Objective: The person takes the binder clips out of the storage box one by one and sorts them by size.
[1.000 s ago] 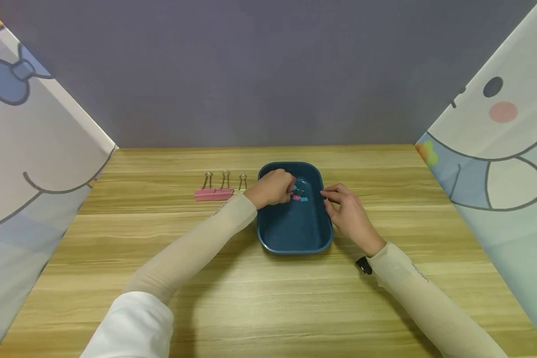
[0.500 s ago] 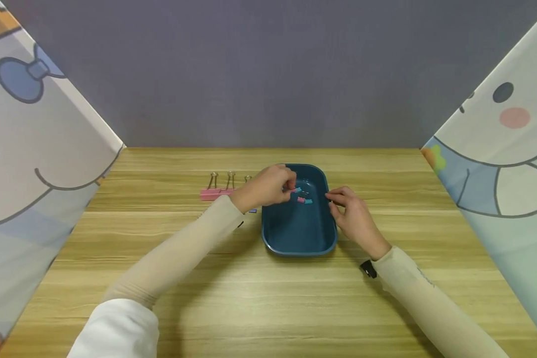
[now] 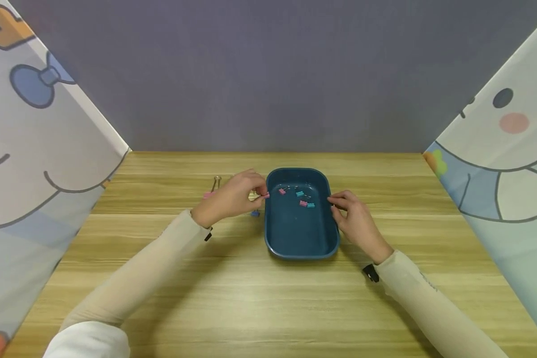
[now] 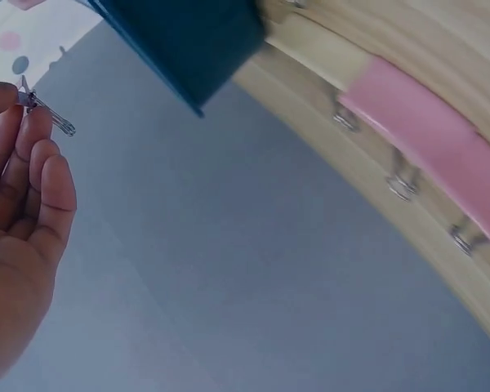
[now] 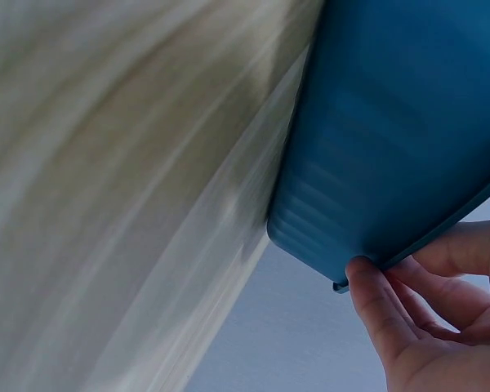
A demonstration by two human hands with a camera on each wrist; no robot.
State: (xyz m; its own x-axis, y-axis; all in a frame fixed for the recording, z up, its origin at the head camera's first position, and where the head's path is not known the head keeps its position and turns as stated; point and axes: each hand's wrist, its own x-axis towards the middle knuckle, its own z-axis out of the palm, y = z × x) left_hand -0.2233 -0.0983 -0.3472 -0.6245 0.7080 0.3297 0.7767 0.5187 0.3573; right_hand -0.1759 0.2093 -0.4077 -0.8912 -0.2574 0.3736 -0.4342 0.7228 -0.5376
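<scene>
Since a second ago the left hand (image 3: 232, 198) has drawn back out of the tray (image 3: 302, 248) and now sits just left of its upper-left rim, pinching a small pink clip (image 3: 266, 196) between thumb and fingertips; the whole view has also shifted a little, so the tray sits lower and further right in the frame than before.

Nearest, low in the head view, lies the near rim of the blue tray on the wooden table (image 3: 250, 298). Just right of the tray, the right hand (image 3: 355, 221) holds its right rim, fingers curled over the edge; the right wrist view shows the thumb (image 5: 376, 302) pressed under the lip. Further up, four small clips (image 3: 301, 198), pink and teal, lie scattered in the far half of the tray. The pinched clip hangs over the table just outside the left rim, its wire handles (image 4: 53, 118) pointing away from the palm toward the tray. Beyond the left hand, toward the upper left, large pink clips (image 4: 429, 139) lie side by side in a row running left to right, mostly hidden by the hand in the head view. A small blue clip (image 3: 254, 214) lies on the table just below the left hand's fingers.
</scene>
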